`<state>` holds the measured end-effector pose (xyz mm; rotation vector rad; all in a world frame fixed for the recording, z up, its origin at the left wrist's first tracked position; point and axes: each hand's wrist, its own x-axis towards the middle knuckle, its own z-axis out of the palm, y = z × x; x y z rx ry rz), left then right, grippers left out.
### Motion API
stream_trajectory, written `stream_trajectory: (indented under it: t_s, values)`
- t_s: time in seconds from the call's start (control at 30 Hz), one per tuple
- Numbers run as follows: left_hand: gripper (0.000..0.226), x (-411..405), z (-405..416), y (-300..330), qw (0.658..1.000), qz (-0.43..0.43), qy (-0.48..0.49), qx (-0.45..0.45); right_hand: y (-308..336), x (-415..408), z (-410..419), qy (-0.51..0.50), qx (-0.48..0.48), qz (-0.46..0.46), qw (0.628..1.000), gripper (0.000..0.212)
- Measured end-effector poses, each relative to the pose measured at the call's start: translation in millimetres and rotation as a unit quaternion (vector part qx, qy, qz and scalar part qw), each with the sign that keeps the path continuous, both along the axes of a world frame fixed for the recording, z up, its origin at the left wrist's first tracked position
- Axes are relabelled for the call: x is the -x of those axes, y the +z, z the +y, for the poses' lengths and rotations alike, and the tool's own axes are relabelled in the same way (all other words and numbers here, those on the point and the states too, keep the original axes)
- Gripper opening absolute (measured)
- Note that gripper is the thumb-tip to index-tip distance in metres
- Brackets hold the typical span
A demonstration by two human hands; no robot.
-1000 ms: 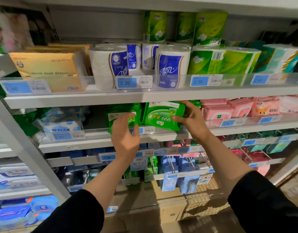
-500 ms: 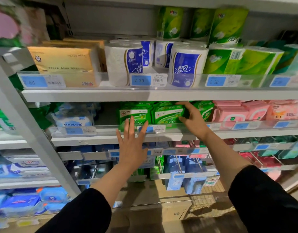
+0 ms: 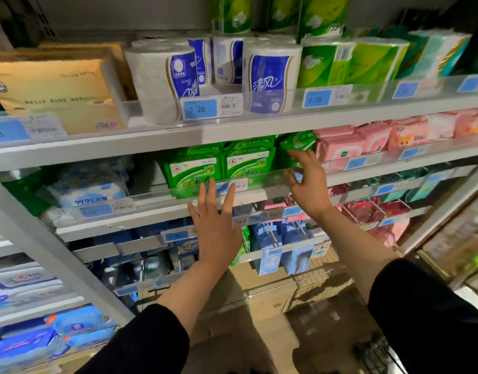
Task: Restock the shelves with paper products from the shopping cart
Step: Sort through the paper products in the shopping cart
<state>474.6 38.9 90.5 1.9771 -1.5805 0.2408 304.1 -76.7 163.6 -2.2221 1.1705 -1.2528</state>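
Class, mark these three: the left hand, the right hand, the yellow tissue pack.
left hand [image 3: 216, 228], head view, back of the hand.
right hand [image 3: 309, 184], head view, back of the hand.
yellow tissue pack [image 3: 51, 87], head view, top face.

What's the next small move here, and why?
Probably draw both hands back toward the cart for another pack. The green packs sit behind the shelf lip, the left hand is open and empty, and the right hand holds nothing, fingertips just by the rightmost green pack.

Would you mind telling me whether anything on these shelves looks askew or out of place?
The front-left toilet roll on the top shelf stands upside down, its blue label inverted beside its upright neighbour. Nothing else stands out.
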Motion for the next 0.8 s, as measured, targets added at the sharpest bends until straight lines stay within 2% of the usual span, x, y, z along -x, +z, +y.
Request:
stream_trajectory:
  t_s: [0.1,0.27,0.37,0.53,0.67,0.8]
  values:
    - [0.083,28,-2,2,0.994,0.061,-0.086,0.021,-10,38,31,-0.054,-0.032,0.011,0.998,0.043]
    - [0.071,109,19,-1,0.959,0.111,-0.249,-0.071,-31,132,114,-0.215,-0.101,0.034,0.971,0.041]
    - [0.068,167,42,-12,0.921,0.132,-0.351,-0.107,-46,201,176,-0.343,-0.113,0.059,0.931,0.036]
    - [0.062,267,81,-22,0.855,0.139,-0.474,-0.158,-68,314,263,-0.511,-0.164,0.037,0.843,0.026]
    - [0.058,340,90,-31,0.821,0.111,-0.531,-0.180,-91,392,299,-0.558,-0.204,0.016,0.804,0.021]
    - [0.055,423,70,-53,0.819,0.088,-0.520,-0.228,-115,478,297,-0.518,-0.262,0.031,0.814,0.021]
